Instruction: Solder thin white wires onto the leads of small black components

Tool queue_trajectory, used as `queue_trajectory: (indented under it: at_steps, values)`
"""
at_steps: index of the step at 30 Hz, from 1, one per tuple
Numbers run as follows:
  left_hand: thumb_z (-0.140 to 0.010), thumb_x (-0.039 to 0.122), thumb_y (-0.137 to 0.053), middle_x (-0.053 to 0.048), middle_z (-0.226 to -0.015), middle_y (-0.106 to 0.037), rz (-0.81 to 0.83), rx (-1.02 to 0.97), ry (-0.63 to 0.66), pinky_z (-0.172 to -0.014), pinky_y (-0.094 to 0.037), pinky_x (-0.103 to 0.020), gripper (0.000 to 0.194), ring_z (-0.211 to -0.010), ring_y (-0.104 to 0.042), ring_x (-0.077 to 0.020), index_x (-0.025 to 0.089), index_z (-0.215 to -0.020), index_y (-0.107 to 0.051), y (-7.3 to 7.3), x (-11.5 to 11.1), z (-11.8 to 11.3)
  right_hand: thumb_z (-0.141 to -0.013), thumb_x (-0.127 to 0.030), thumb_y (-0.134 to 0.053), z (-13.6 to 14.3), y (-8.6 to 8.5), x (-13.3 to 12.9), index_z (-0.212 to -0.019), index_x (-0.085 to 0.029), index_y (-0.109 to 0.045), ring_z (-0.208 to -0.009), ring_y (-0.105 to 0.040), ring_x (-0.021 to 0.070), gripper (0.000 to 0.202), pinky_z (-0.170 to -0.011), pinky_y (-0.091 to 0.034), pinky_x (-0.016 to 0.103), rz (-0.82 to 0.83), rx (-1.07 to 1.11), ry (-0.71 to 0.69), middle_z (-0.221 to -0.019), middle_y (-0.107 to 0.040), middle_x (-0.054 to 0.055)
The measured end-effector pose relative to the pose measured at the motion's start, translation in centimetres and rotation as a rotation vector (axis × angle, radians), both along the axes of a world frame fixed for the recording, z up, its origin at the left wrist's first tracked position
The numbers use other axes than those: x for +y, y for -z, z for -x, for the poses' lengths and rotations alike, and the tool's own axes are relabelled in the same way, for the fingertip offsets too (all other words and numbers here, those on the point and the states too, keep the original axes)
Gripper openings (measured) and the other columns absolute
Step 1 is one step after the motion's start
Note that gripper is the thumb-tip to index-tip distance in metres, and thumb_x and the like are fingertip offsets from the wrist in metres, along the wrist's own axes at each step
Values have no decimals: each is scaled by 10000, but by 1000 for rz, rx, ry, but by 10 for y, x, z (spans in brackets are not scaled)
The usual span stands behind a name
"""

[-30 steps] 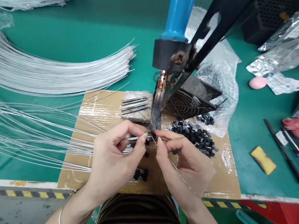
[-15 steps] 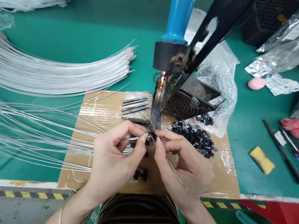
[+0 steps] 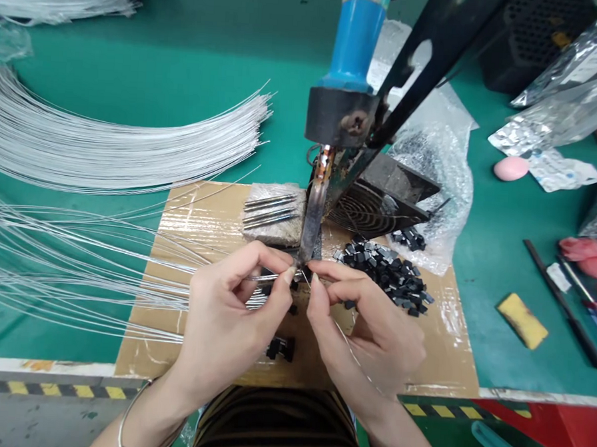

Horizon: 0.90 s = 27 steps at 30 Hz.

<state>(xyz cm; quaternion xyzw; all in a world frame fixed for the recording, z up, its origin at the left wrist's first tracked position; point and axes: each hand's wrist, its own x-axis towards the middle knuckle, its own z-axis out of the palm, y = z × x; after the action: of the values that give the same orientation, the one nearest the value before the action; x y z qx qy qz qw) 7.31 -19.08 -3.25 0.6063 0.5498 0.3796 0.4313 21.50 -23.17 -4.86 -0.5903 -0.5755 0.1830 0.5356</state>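
Observation:
My left hand pinches a thin grey cable between thumb and fingertips, its end right under the tip of a mounted soldering iron. From the other side, my right hand is closed on a thin strand of solder wire, which runs down across the palm. The solder's front end points at the iron tip; fingers partly hide the exact contact. Beneath the hands lie more cable ends and a small black connector.
Black connectors are heaped on the cardboard beside a small fan. Metal rods lie on a wrapped block. Cable bundles spread to the left. A yellow sponge and a black stick lie right.
Both hands stay at the iron tip in nearly the same pose. My right hand has shifted very slightly to the left.

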Motion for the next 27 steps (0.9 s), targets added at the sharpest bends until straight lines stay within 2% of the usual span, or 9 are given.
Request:
queue_trajectory:
  at_steps: [6,15,27]
  values:
    - [-883,99,-713,37,-875,-775,-2,-10,4,-606,-523,-176,144,-746,-707,-104,230,-825,-720,0,0,0,-859,-6,-733,0,2,-1,-845,-215,-672,-856,-813,156,218,-786,-654,243,-13,11,-6,-966,-829,44]
    - [-878,121,-708,11,-859,-772,7,19,-3,-613,-552,-203,119,-763,-731,-142,219,-812,-717,0,0,0,-879,-41,-727,0,1,1,-839,-229,-661,-770,-802,158,204,-728,-669,259,-11,-33,17,-957,-838,37]
    - [-885,125,-703,8,-866,-777,-22,33,4,-599,-543,-202,120,-762,-726,-140,221,-814,-713,0,-2,1,-874,-29,-735,0,2,0,-854,-233,-676,-776,-806,159,214,-726,-669,256,-41,-37,13,-945,-835,28]
